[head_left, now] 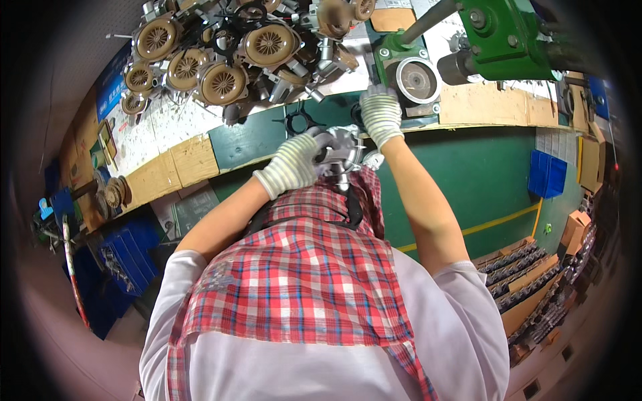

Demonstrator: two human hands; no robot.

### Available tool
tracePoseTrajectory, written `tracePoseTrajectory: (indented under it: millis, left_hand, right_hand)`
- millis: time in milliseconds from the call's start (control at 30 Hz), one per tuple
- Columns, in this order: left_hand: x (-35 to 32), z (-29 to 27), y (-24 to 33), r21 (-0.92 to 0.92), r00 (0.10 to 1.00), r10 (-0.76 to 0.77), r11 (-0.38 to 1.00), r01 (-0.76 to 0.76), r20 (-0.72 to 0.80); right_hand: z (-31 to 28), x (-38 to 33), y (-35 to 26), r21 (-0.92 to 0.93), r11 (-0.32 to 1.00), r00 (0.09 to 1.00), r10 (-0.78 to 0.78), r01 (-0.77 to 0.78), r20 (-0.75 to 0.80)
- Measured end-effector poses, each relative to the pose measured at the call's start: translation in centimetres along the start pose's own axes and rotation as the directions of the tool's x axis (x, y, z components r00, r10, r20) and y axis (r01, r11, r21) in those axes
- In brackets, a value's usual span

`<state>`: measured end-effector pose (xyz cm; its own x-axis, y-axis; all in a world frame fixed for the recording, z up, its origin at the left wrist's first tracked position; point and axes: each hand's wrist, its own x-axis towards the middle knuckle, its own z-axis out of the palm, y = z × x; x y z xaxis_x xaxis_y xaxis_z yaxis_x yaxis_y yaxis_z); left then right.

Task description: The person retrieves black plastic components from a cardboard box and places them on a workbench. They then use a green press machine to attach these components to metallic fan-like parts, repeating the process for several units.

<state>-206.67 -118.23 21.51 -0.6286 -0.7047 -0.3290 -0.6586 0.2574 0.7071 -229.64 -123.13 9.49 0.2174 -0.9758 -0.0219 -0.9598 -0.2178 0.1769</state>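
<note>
My left hand (291,164), in a white-striped glove with grey fingers, is closed on a silver-grey metal housing (346,151) with a round body and a short tube. It holds the housing at the bench edge, against the apron. My right hand (381,117), gloved alike, reaches forward over the bench beside the press base. Its fingers point away and look stretched out, with nothing visible in them; the fingertips are partly hard to make out. Next to it lies a dark round part (358,115), half hidden by the hand. A black three-armed ring (298,121) lies on the green bench top.
Several metal housings with tan finned discs (223,83) are piled at the back left. A green press (501,40) stands at the right, a round metal cup (417,80) on its base. Cardboard (194,155) covers the bench edge. A blue bin (547,174) hangs at the right.
</note>
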Motion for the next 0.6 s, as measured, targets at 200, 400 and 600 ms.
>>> tracePoseTrajectory:
  millis: [200,400,600]
  left_hand:
    - [4.7,4.5,-2.8,-0.14,0.993,-0.068,0.989,0.055,-0.092]
    - [5.5,5.1,-15.6,-0.441,0.953,-0.141,0.898,0.009,-0.267]
    - [4.9,-0.3,-5.0,0.259,0.999,0.004,0.966,0.006,-0.037]
  right_hand:
    - [-9.8,-3.7,5.8,0.147,0.911,0.921,0.37,-0.386,0.124]
    - [-10.2,-10.1,7.9,0.169,0.853,0.868,0.476,-0.494,0.14]
    - [-8.1,-12.9,6.4,0.521,0.603,0.797,0.463,-0.604,0.389]
